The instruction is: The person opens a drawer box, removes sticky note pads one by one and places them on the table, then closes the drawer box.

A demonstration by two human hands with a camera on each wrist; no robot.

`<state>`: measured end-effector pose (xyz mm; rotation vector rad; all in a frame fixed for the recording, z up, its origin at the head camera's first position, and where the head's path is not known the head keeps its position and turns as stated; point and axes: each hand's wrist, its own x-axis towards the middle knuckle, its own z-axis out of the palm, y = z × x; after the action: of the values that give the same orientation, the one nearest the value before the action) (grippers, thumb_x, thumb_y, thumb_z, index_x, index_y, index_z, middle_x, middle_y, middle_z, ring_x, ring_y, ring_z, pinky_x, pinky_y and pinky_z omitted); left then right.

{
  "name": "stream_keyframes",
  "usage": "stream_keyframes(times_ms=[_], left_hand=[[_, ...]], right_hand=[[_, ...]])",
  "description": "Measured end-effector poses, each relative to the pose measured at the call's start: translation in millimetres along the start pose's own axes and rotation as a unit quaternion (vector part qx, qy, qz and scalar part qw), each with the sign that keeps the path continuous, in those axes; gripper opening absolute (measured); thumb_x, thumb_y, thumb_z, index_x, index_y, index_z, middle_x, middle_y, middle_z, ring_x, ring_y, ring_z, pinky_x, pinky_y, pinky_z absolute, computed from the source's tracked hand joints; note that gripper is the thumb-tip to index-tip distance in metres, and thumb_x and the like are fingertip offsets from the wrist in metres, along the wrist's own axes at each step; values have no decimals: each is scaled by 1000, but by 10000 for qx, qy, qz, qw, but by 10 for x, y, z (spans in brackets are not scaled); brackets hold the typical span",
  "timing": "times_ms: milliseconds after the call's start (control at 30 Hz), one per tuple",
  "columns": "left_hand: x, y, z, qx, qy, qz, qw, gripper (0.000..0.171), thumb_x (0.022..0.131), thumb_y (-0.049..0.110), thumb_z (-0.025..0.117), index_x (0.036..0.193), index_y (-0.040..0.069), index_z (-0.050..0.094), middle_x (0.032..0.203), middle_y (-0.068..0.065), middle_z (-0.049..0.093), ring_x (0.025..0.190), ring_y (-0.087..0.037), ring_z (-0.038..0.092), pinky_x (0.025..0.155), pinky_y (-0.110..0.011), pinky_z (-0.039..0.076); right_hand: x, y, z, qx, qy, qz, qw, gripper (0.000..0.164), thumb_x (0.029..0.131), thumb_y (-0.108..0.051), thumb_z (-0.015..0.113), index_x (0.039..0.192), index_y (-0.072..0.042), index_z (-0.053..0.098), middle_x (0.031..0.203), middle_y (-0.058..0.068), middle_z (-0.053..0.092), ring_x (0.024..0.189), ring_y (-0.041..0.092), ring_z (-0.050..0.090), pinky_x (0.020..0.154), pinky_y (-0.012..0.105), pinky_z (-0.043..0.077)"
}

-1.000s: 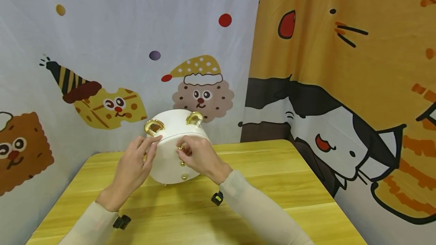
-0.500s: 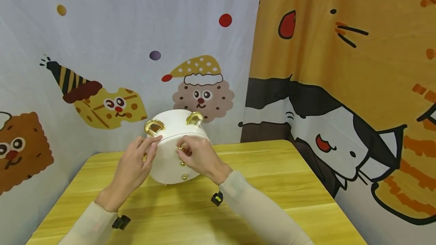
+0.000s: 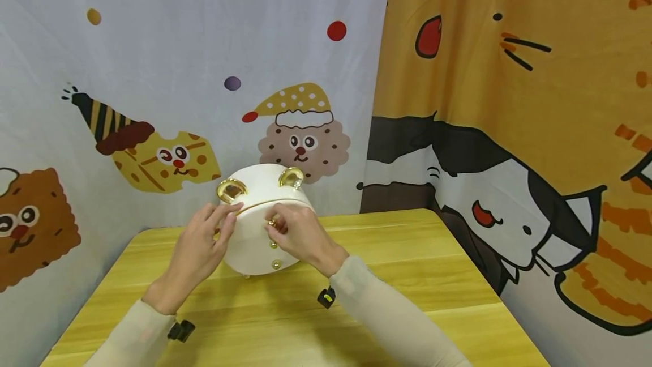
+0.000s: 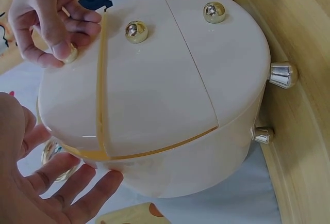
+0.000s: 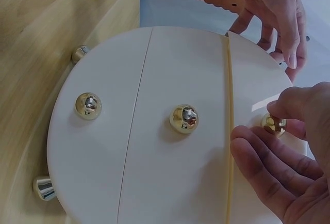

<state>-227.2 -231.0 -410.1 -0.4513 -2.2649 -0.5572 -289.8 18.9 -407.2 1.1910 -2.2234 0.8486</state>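
Note:
A white round-sided jewelry box [image 3: 244, 248] with three drawers stands on the table, its front toward me. My right hand [image 3: 300, 237] pinches the gold knob [image 5: 273, 124] of the top drawer [image 4: 67, 95] between thumb and fingers. That drawer sits slightly out, with a yellowish edge showing along its border. My left hand [image 3: 201, 248] rests its fingertips at the box's upper left side, the fingers spread and slightly bent in the left wrist view. The middle knob [image 5: 184, 119] and bottom knob [image 5: 88, 106] are untouched.
Two gold ear-shaped rings [image 3: 231, 190] stand on the box's top. Small metallic feet [image 4: 283, 74] hold it off the wood-grain table [image 3: 387, 276]. Behind the table hangs a curtain [image 3: 178, 44] printed with cartoon figures.
A thin yellowish line now shows along the upper edge of the box's front, as the top drawer has come slightly toward me. Both hands stay almost in place.

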Motion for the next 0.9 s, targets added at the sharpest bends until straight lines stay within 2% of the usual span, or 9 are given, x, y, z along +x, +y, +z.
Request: stream_keyframes(times_ms=[233,533,900], left_hand=[[2,-5,-1,-85,57,-3,9999,28,115,8,71,139,16,83,99,-5,66,85,-16,57,73,-36,52],[8,-61,-19,-114,-41,52,9999,29,116,5,70,139,16,83,100,-4,68,85,-14,58,74,-36,62],[55,-96,-65,-144,-240,60,9996,30,116,5,70,139,19,83,99,-2,67,82,-10,50,69,-28,57]], right_hand=[[-8,-2,3,77,-3,16,10000,10,106,-10,86,112,-9,77,87,2,85,74,8,78,69,7,53],[-44,-28,-5,86,-34,52,9999,10,106,-10,86,112,-10,78,87,1,84,73,6,74,68,6,51],[-84,-69,-49,124,-33,-9,9999,11,105,-8,86,112,-8,78,89,1,83,74,7,75,69,6,52]])
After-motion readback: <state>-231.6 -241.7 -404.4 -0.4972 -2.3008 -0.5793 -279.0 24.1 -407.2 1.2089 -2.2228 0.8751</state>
